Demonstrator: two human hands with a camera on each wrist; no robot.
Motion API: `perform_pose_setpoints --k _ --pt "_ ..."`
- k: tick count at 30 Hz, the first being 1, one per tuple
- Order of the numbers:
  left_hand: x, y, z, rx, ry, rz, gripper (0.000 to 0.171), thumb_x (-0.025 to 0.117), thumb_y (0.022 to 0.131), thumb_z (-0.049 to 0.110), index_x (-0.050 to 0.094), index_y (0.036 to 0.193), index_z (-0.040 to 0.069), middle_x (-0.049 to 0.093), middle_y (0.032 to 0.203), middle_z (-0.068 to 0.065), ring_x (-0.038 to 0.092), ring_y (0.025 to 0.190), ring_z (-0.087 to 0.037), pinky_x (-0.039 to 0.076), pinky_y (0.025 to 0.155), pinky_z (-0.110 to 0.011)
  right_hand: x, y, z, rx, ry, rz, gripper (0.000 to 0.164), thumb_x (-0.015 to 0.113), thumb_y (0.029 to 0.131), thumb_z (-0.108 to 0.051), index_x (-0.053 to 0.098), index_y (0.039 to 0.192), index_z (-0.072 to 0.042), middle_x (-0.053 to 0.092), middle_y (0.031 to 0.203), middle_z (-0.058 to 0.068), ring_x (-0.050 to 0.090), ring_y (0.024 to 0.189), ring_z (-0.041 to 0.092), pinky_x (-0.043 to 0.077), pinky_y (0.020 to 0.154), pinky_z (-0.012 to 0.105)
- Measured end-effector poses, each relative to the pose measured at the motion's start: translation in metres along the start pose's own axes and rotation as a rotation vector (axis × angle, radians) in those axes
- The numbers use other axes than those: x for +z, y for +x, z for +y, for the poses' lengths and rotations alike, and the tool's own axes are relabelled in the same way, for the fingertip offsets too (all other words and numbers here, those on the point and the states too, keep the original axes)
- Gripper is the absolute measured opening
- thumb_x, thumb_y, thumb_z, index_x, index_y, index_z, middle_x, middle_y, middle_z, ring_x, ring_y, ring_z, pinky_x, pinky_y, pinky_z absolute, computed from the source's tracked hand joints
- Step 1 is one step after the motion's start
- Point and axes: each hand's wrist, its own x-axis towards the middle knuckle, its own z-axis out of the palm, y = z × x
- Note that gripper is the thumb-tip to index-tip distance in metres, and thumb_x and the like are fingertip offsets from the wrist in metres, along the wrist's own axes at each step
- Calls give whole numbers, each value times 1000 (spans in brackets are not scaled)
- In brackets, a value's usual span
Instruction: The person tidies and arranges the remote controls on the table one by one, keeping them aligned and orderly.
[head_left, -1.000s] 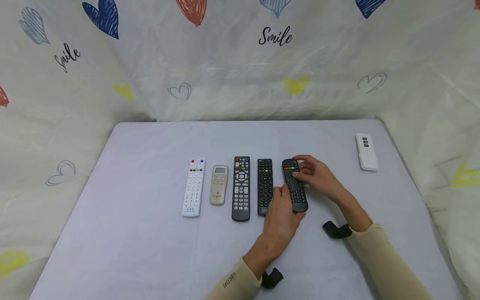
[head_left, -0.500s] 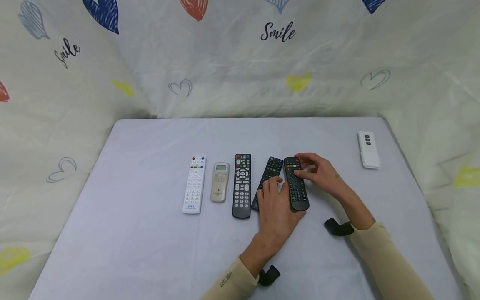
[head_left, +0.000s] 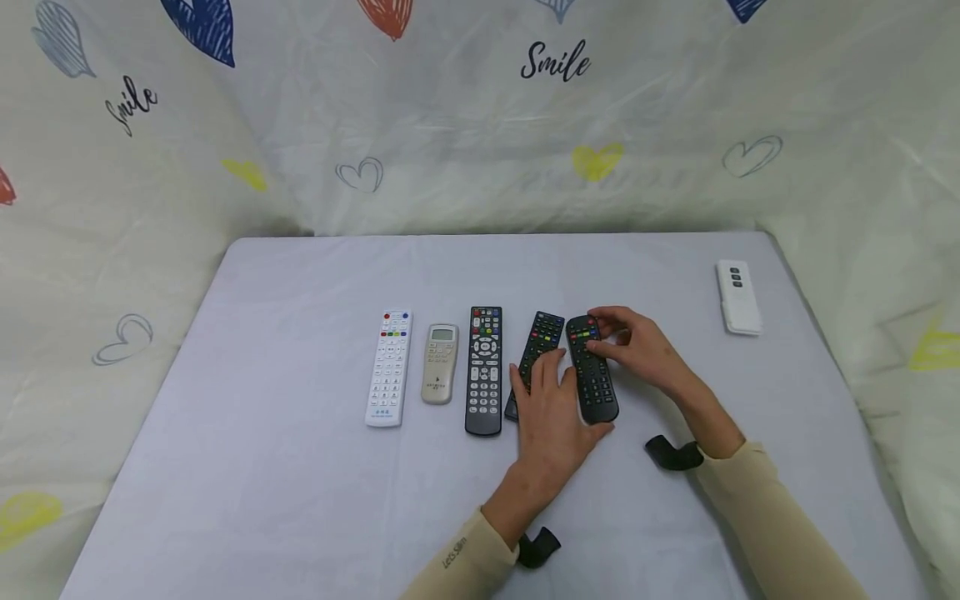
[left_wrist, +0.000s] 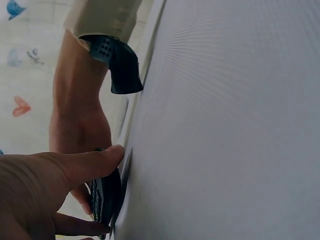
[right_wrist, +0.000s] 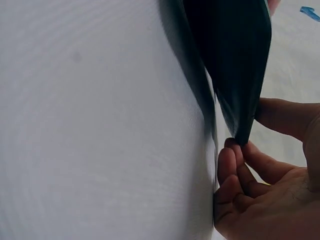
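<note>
Both hands are at a rounded black remote control [head_left: 592, 371] on the right of a row. My right hand [head_left: 641, 346] pinches its far end, thumb on the button face and fingers at the edge. My left hand [head_left: 551, 417] holds the near end between thumb and index finger; its other fingers spread over a slanted black remote [head_left: 542, 337], partly hidden beneath them. In the left wrist view, the thumb lies along the held remote's [left_wrist: 107, 195] end. The right wrist view shows its dark underside [right_wrist: 235, 60], the fingertips at one end and a shadow on the tablecloth.
To the left lie a long black remote [head_left: 483, 371], a small beige remote with a display [head_left: 439, 364] and a white remote [head_left: 388, 368]. Another white remote [head_left: 738, 297] lies near the far right corner of the white-covered table [head_left: 262, 500].
The neighbouring black remote has turned from straight to slanted, its top toward the held one. My left fingers have spread out over it. The right hand keeps its grip.
</note>
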Motion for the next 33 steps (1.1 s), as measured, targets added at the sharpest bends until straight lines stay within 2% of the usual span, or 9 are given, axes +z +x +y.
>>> perform_pose_setpoints --k 3,8,20,33 --pt "1 1 2 -13 0 -10 83 88 72 65 68 134 13 43 159 -3 33 152 -22 26 123 -66 0 0 -1 8 -14 1 53 74 97 -19 56 144 0 68 123 23 63 109 32 45 92 38" --pt "2 3 3 -32 -1 -19 83 88 73 65 67 135 13 40 161 -5 30 153 -23 25 124 -65 -1 1 -3 17 -21 -2 54 74 97 -20 56 144 -1 67 129 24 61 113 34 43 95 43" --pt "3 1 6 -59 6 18 81 89 72 63 68 132 13 41 158 -8 29 152 -26 26 121 -68 2 5 -1 36 -57 -14 53 74 96 -16 57 144 1 60 134 25 58 119 37 43 92 40" --pt "2 3 5 -69 31 7 82 87 73 65 67 135 16 37 163 -10 26 156 -28 27 120 -70 1 8 -2 50 -73 -18 54 74 96 -18 57 144 1 59 136 26 57 121 39 44 95 45"
